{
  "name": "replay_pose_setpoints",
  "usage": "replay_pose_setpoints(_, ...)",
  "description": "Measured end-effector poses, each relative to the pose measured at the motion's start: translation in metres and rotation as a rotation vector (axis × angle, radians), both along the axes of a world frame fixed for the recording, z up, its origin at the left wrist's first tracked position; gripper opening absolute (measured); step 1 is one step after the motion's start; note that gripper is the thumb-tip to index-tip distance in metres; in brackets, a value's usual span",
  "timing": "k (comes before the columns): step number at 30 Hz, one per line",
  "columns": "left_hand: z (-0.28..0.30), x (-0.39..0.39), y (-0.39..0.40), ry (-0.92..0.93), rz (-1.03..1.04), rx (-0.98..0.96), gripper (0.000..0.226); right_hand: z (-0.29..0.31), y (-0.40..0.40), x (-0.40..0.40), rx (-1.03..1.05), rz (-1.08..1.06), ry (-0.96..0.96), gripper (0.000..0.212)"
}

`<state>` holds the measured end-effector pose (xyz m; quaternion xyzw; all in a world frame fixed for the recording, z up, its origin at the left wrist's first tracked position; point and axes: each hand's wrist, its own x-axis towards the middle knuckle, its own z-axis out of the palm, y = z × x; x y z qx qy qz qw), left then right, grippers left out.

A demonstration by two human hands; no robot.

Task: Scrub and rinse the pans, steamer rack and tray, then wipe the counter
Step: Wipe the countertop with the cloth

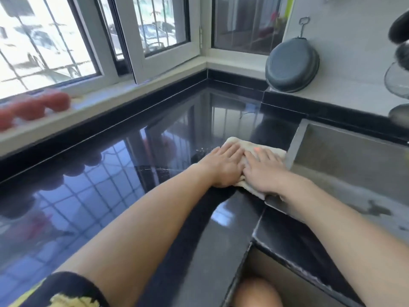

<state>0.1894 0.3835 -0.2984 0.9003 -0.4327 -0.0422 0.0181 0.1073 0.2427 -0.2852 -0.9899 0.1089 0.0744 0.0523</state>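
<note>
1. Both hands, left hand (223,167) and right hand (263,171), are pressing flat with straight fingers on a beige cloth (247,145).
2. The cloth is lying centre-right of the frame on the black desk (110,185), touching the sink (345,156) rim.

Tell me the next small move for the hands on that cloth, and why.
Probably slide the cloth leftward across the black counter, away from the sink. Both the left hand and the right hand press flat on it right at the sink's edge, and water droplets show on the counter just left of the cloth.
</note>
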Motion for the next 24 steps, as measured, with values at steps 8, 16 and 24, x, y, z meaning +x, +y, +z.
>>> replay_pose_setpoints(8,0.012,0.034,0.202,0.074,0.376,0.079,0.057,-0.002,0.180,0.073,0.115,0.337,-0.037,0.062)
replay_pose_setpoints(16,0.026,-0.050,0.248,-0.036,0.400,0.119,0.068,0.001,0.214,-0.003,0.131,0.510,-0.075,0.067)
replay_pose_setpoints(24,0.018,-0.129,0.095,-0.105,-0.001,-0.047,0.052,0.001,0.059,-0.108,0.001,0.291,-0.089,0.077)
